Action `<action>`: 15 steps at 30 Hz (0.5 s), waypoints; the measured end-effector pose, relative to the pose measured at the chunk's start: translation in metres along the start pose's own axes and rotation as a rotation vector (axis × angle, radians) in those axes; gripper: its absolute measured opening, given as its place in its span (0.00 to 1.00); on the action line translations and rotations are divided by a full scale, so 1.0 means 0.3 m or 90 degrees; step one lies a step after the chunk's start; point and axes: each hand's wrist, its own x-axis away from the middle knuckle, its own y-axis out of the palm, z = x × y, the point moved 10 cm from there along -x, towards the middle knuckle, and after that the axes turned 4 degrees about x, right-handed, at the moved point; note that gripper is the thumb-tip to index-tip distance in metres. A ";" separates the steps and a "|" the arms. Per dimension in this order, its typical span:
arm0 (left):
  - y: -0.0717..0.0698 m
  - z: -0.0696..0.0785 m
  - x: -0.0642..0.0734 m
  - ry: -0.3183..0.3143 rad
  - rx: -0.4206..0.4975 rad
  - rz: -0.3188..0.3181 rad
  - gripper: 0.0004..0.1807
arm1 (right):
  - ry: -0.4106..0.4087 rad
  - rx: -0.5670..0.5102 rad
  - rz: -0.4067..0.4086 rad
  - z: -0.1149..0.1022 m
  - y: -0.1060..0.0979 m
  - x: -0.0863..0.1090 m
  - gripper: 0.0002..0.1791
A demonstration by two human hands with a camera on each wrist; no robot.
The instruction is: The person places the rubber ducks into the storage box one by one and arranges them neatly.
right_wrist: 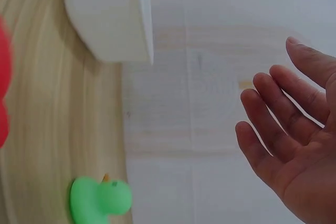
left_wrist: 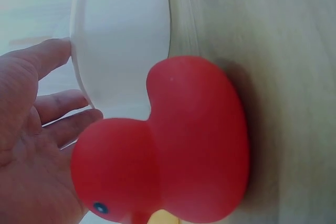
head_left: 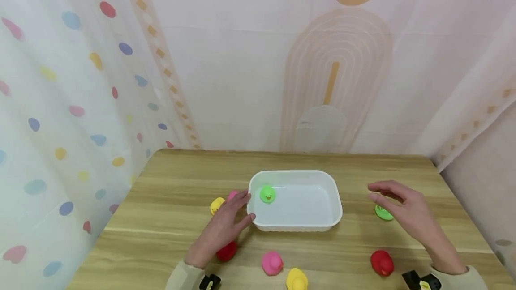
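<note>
A white plastic basin (head_left: pixel 298 225) stands on the wooden table with one green rubber duck (head_left: pixel 268 194) inside at its left end. My left hand (head_left: pixel 223 225) touches the basin's left rim with its fingertips, fingers fairly straight. Right beside that hand sits a red rubber duck (left_wrist: pixel 199 140), large in the left wrist view and partly covered by the hand in the head view. To the right of the basin, my right hand (head_left: pixel 411 211) hovers with relaxed fingers and nothing in it. Beneath it, a second green duck (right_wrist: pixel 97 200) rests on the table, partly hidden in the head view.
A yellow duck (head_left: pixel 217 205) and a pink duck (head_left: pixel 232 195) lie beyond my left hand. In front of the basin are another pink duck (head_left: pixel 272 263) and yellow duck (head_left: pixel 297 279). Another red duck (head_left: pixel 382 263) sits at front right. A patterned curtain (head_left: pixel 242 79) hangs behind the table.
</note>
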 end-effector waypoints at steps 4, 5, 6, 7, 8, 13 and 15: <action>-0.014 -0.002 -0.007 0.000 0.006 0.001 0.31 | 0.022 0.000 0.010 0.064 -0.031 0.011 0.14; -0.015 -0.001 -0.007 0.001 0.007 0.001 0.31 | 0.027 0.001 0.012 0.080 -0.038 0.014 0.14; -0.014 -0.001 -0.007 0.001 0.009 0.000 0.31 | 0.028 0.003 0.016 0.094 -0.043 0.017 0.15; -0.013 0.000 -0.006 0.001 0.010 0.001 0.31 | 0.032 0.006 0.017 0.109 -0.046 0.020 0.15; -0.012 -0.001 -0.005 0.000 0.011 0.000 0.31 | 0.033 0.010 0.020 0.121 -0.049 0.023 0.16; -0.003 -0.003 0.001 -0.003 0.017 -0.001 0.31 | 0.051 0.052 0.013 0.194 -0.048 0.029 0.19; -0.003 -0.005 0.001 -0.005 0.022 0.000 0.31 | 0.055 0.066 0.006 0.218 -0.044 0.025 0.20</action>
